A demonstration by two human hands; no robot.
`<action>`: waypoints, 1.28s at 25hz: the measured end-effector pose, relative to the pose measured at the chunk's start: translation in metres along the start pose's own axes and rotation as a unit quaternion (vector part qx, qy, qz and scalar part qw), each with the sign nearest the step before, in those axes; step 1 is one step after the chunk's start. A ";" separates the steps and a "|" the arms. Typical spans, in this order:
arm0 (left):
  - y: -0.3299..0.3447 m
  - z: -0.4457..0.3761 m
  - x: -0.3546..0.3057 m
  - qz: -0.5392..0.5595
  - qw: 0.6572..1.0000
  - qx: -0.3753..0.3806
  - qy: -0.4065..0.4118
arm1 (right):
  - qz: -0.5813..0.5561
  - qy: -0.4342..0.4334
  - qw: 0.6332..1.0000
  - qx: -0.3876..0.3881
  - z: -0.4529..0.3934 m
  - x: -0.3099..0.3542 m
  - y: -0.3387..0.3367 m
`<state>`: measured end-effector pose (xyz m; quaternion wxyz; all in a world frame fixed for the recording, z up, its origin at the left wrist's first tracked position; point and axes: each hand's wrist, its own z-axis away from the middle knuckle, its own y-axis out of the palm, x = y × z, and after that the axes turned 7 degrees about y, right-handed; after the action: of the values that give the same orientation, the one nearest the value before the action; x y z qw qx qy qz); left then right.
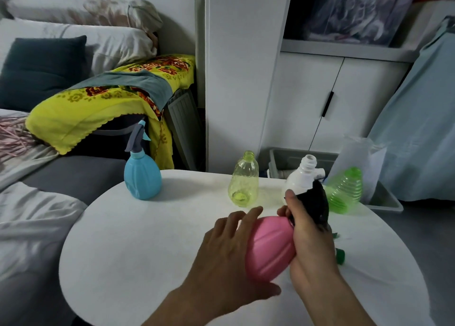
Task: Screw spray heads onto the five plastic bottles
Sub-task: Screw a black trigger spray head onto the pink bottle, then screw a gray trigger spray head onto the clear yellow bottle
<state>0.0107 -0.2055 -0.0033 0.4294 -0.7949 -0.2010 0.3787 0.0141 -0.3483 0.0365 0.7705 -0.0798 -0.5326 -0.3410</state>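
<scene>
pink bottle: ribbed pink plastic bottle (268,247), tilted, neck pointing up and away, held between both hands above the near-right part of the counter
spray head: black plastic trigger spray head (316,202) sits at the pink bottle's neck; how far it is screwed on cannot be told
right hand: right hand (307,242) wrapped round the black spray head and the bottle's neck, fingers curled, thumb up
left hand: left hand (229,254) cupping the pink bottle's body from the left, fingers spread over it, thumb under the base
counter: round white counter (138,252)
blue bottle: light blue plastic bottle with a grey and blue spray head fitted (142,171), upright at far left of counter
yellow bottle: clear yellow-green plastic bottle (243,180), upright, open neck, far middle
white bottle: white plastic bottle (302,175), open threaded neck, behind the right hand
green bottle: ribbed clear green plastic bottle (346,190), tilted, far right, blurred
green piece: small green part (341,255) on counter just right of right hand, mostly hidden
surroundings: grey sofa (73,175) with yellow floral cloth (98,104) at left; white cabinet (327,99) behind; grey bin (384,200) beside counter
</scene>
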 end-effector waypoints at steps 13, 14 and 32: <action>-0.011 -0.062 0.162 0.149 0.936 -0.203 -0.246 | 0.350 -0.123 0.898 0.237 0.006 -0.020 0.001; -0.006 -0.065 0.170 0.164 0.931 -0.204 -0.255 | 0.381 -0.145 0.883 0.234 0.005 -0.021 0.001; -0.036 -0.048 0.155 0.223 0.864 -0.249 -0.377 | 0.786 -0.296 0.522 0.153 -0.006 -0.068 0.010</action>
<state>0.1463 -0.1109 -0.0236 0.0128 -0.6958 -0.2530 0.6721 0.0111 -0.3133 -0.0234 0.5246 -0.4429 -0.4950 0.5326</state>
